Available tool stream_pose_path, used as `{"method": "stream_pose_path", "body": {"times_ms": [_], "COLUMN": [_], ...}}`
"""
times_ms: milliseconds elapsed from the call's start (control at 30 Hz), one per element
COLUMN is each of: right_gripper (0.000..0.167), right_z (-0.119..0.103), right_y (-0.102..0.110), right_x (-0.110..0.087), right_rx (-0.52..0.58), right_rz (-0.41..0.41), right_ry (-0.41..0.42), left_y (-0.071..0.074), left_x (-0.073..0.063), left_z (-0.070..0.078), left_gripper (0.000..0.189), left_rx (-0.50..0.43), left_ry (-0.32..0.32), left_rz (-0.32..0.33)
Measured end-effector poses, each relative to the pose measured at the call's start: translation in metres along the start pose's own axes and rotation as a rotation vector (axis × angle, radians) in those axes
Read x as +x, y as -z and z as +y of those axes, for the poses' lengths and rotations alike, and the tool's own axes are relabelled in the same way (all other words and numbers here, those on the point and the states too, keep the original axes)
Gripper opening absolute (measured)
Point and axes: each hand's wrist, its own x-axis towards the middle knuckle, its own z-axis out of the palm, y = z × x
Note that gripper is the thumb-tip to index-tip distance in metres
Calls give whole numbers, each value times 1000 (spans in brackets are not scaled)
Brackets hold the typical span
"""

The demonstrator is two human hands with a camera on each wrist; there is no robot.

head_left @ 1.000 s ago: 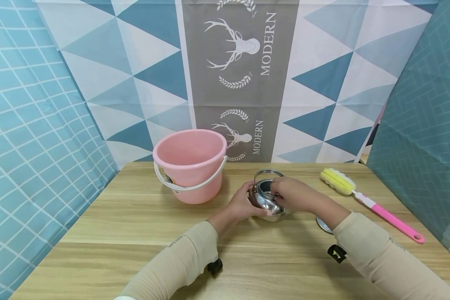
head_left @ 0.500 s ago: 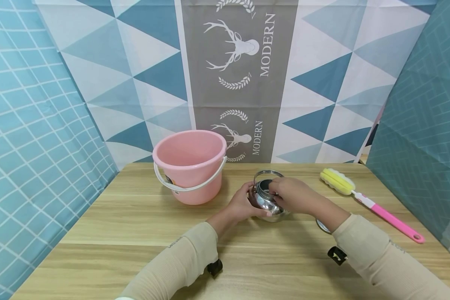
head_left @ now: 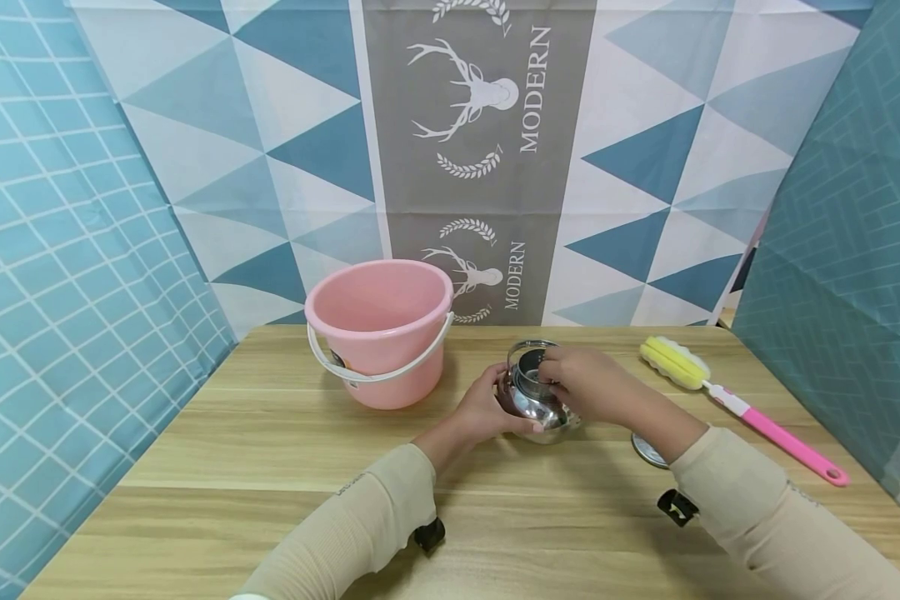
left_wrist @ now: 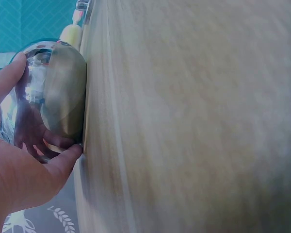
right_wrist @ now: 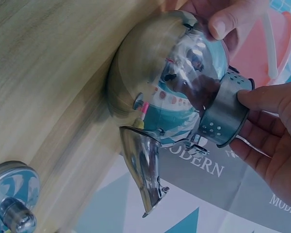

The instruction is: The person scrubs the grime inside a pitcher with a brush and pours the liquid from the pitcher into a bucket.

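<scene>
A shiny metal teapot (head_left: 534,408) stands on the wooden table, its hoop handle raised. My left hand (head_left: 482,411) grips the side of its round body, thumb low in front. In the left wrist view, that hand's fingers (left_wrist: 12,77) curve along the polished metal. With thumb and fingers, my right hand (head_left: 592,386) pinches the rim of a perforated metal tea strainer (right_wrist: 224,110). The strainer's upper part, with clusters of small holes, sticks out of the teapot's mouth; its lower end is hidden inside. The spout (right_wrist: 143,165) shows in the right wrist view.
Under the right forearm lies the round metal lid (head_left: 648,450), its knob (right_wrist: 18,216) seen in the right wrist view. A pink bucket (head_left: 393,367) with a white handle stands left of the teapot. A yellow sponge brush (head_left: 675,362) with a pink handle lies at the right.
My right hand has risen slightly and shifted a little right, with the strainer now showing higher at the teapot's mouth. The left hand and the teapot have stayed in place.
</scene>
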Motion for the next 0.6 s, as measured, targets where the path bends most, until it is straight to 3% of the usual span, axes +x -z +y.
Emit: {"method": "stream_pose_path", "body": {"times_ms": [600], "right_gripper": [19], "right_z": [-2], "right_y": [16], "right_x": [-6], "right_rx": [-7], "right_rz": [25], "right_ry": [-18], "left_y": [0], "left_x": [0], "left_z": [1], "left_gripper": [104], "left_rx": [-2], "left_ry": [4], "left_rz": [-1]}}
